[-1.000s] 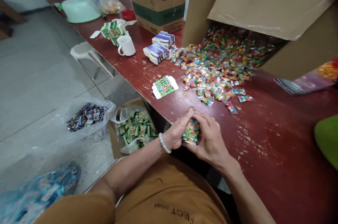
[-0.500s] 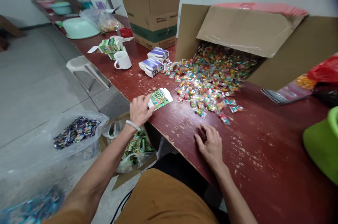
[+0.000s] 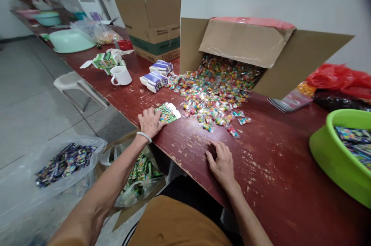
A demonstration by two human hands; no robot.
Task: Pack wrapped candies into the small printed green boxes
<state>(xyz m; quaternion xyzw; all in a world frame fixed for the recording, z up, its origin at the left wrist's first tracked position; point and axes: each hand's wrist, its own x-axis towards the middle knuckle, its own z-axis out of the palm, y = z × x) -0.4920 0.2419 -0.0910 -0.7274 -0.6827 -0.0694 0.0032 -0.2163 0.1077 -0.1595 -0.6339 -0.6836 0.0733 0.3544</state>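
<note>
A small flat green carton (image 3: 168, 112) with white open flaps lies near the table's front edge. My left hand (image 3: 151, 121), with a beaded bracelet at the wrist, grips its near end between thumb and fingers. On the table to the right rests my right hand (image 3: 220, 161), its fingers loosely bent, the thumb apart, holding nothing visible. Beyond both hands, small clear packets of colourful candy (image 3: 211, 103) spill from a tipped cardboard box (image 3: 237, 41). Two purple-and-white cartons (image 3: 155, 80) sit left of the pile, beside a white mug (image 3: 121, 75).
A green tub (image 3: 333, 149) with dark packets stands at the right. Below the table edge are a bag of purple packets (image 3: 68, 163) and a box of green cartons (image 3: 142, 170). Another cardboard box (image 3: 153, 26) stands behind; a white stool (image 3: 75, 83) is at the left.
The camera view has swung to the right, so the table things appear farther left and the green tub shows more. My left hand still holds the green carton; my right hand stays on the table.
</note>
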